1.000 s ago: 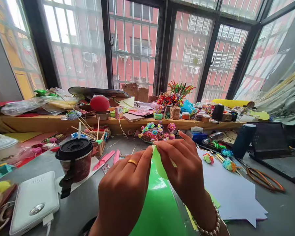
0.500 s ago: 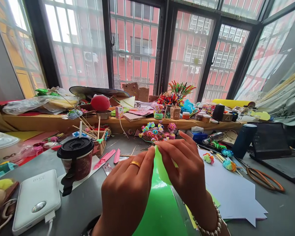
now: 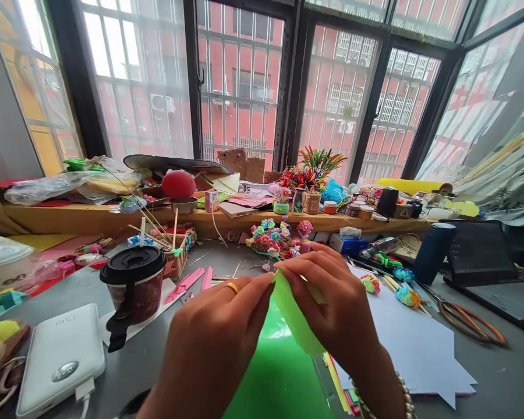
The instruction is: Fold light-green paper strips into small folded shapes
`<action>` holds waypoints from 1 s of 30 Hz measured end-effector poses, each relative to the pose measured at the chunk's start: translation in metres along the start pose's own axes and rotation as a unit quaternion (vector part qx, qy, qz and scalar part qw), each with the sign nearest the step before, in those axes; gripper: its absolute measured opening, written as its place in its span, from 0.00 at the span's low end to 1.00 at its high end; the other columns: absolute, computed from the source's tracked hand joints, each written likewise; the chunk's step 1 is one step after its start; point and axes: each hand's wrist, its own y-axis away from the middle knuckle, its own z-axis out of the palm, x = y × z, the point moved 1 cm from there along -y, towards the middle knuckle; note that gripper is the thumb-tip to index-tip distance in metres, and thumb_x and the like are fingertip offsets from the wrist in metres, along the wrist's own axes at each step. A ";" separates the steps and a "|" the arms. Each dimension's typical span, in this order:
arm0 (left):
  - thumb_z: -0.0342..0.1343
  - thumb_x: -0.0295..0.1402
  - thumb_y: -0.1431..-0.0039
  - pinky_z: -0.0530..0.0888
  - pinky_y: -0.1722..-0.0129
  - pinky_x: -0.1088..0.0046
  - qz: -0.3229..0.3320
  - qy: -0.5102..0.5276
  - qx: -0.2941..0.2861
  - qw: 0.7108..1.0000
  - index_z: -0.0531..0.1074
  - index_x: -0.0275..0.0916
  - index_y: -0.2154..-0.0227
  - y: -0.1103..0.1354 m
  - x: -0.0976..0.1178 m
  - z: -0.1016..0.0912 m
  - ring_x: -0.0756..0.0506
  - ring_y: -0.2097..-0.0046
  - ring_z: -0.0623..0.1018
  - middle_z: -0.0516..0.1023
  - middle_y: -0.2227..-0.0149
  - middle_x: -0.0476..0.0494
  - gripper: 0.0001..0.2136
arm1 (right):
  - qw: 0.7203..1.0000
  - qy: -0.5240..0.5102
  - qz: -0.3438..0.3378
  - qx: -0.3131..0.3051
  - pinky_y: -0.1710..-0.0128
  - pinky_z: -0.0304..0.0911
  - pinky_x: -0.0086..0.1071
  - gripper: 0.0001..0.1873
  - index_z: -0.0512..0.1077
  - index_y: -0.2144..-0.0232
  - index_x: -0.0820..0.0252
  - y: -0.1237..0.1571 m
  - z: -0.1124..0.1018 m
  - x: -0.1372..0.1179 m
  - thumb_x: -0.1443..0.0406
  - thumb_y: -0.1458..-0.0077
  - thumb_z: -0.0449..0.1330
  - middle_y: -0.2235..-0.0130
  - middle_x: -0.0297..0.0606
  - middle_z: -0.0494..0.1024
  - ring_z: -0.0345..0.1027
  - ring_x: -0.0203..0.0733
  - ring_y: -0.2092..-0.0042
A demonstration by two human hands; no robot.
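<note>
Both my hands pinch one light green piece of paper [image 3: 294, 317] held up over the grey table. My left hand [image 3: 218, 343], with a gold ring, grips its left edge between thumb and fingers. My right hand [image 3: 338, 305], with a bead bracelet at the wrist, is closed on its upper right edge. Under my hands lies a shiny darker green sheet [image 3: 275, 378]. The paper's top corner is hidden between my fingertips.
A lidded drink cup [image 3: 133, 285] and a white power bank [image 3: 61, 358] stand at the left. A white cut sheet [image 3: 414, 343], scissors [image 3: 469, 320], a dark bottle [image 3: 432, 250] and a laptop [image 3: 480, 250] lie at the right. Small paper flowers [image 3: 275, 235] and pink strips [image 3: 187, 282] lie ahead.
My hands have dropped slightly and closed in. The light green paper is now folded over further, hanging down to the right below my right hand.
</note>
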 end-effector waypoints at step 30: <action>0.49 0.40 0.52 0.62 0.81 0.83 -0.068 0.340 -0.384 0.856 0.75 0.37 0.74 -0.024 -0.031 -0.018 0.53 0.79 0.67 0.72 0.82 0.51 0.14 | 0.784 -0.396 0.260 -0.401 0.81 0.51 0.21 0.15 0.70 0.74 0.66 -0.002 -0.004 0.031 0.57 0.58 0.58 0.79 0.30 0.67 0.57 0.28 0.77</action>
